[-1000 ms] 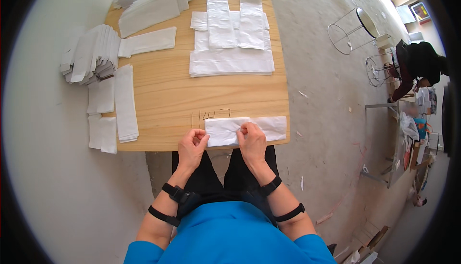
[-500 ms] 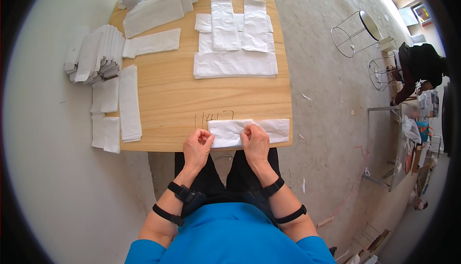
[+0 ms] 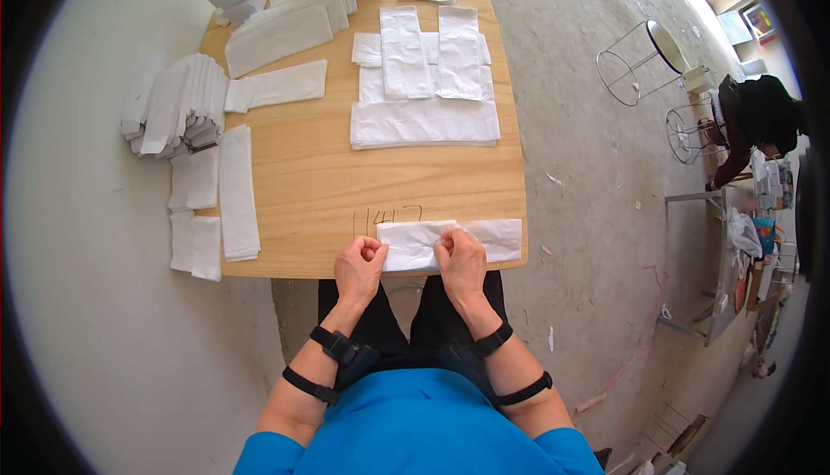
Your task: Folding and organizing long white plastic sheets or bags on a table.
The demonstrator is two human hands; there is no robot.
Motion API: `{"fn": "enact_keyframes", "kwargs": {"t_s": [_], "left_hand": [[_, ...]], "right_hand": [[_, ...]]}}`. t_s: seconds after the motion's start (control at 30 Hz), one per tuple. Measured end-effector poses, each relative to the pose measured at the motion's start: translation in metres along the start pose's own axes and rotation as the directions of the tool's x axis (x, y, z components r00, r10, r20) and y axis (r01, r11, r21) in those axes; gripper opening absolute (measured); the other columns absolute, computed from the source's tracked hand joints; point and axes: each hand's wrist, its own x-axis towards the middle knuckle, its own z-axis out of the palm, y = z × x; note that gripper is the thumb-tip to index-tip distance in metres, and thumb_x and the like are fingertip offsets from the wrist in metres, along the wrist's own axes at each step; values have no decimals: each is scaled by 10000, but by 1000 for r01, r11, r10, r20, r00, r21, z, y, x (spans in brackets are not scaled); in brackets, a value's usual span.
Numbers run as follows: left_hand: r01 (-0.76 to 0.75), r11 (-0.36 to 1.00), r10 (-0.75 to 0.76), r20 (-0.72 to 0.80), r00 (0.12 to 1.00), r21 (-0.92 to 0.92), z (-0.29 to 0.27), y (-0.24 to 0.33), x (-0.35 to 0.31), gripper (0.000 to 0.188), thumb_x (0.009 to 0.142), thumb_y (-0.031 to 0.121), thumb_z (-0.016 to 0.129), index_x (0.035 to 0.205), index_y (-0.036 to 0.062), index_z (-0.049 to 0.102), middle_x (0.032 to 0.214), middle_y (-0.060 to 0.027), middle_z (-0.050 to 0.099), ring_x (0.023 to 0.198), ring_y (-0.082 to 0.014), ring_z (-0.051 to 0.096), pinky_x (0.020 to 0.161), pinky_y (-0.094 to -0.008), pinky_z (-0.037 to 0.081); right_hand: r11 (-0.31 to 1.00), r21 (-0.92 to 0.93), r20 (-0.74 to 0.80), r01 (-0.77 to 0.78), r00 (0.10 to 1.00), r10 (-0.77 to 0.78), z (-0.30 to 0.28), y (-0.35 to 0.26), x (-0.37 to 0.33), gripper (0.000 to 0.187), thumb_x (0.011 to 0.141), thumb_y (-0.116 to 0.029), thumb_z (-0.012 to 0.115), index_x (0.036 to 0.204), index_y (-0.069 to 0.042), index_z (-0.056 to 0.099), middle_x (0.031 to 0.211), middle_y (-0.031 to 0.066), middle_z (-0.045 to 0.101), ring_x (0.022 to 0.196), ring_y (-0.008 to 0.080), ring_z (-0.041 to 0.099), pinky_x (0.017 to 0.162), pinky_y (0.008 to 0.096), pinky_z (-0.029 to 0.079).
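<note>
A long strip of folded white paper (image 3: 406, 255) lies along the near edge of the wooden table, its layers creased near the middle. At the strip's left end, my left hand (image 3: 359, 265) is closed, thumb and fingertips pinched at the paper's edge. My right hand (image 3: 461, 261) is closed too, its fingertips pinching the upper layer around the strip's middle. To the right of that hand, a flat white length (image 3: 501, 240) extends toward the table's right side. Dark handwritten marks show on the wood just beyond the paper.
Folded white paper pieces (image 3: 424, 125) are stacked at the table's (image 3: 346, 177) far right. More flat pieces (image 3: 239, 194) and piles of white folded boxes (image 3: 186, 108) line the left side by the wall. On the right, a round stool (image 3: 664, 47) stands on the floor, and a person (image 3: 761, 116) bends over another table.
The whole view has shifted slightly, so the table sits a little lower in it. Both hands keep almost the same places on the paper.
</note>
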Motion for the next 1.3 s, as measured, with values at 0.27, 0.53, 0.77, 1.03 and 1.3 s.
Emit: {"fn": "enact_keyframes", "kwargs": {"t_s": [0.27,0.53,0.77,1.03,1.3], "left_hand": [[-67,998,67,12,998,3,-1,21,-11,203,814,215,726,850,45,620,697,-30,614,608,-140,555,605,-285,460],[-35,988,29,-43,999,-153,5,-13,7,313,780,144,759,996,30,564,778,-42,665,616,-84,523,594,-248,451],[-41,983,39,-11,999,-179,7,-9,9,364,764,122,776,1016,28,531,752,-31,648,603,-72,509,581,-235,442],[-41,984,39,-15,999,-174,7,-11,10,373,753,121,788,1004,27,528,746,-30,645,594,-79,519,576,-241,451],[-27,988,23,-29,999,-155,6,-1,8,359,769,146,777,1012,29,540,745,-35,654,596,-86,529,580,-245,459]], "right_hand": [[1000,7,-14,-12,1000,12,-1,5,0,107,777,-63,673,851,-22,607,816,160,635,781,370,627,693,438,498],[988,154,-192,-11,981,41,-25,-1,-9,88,824,-68,675,881,-3,659,771,97,669,538,179,574,553,307,467],[986,152,-176,-63,980,90,-33,4,-19,44,838,-83,647,851,-40,643,789,115,661,593,257,637,570,351,486],[991,134,-159,-5,987,26,-23,-1,-22,67,831,-90,657,871,-38,642,859,116,672,726,312,659,634,375,510],[988,152,-133,-16,991,36,-19,-8,-15,75,832,-100,657,875,-38,649,867,121,675,742,324,650,651,384,508]]}}
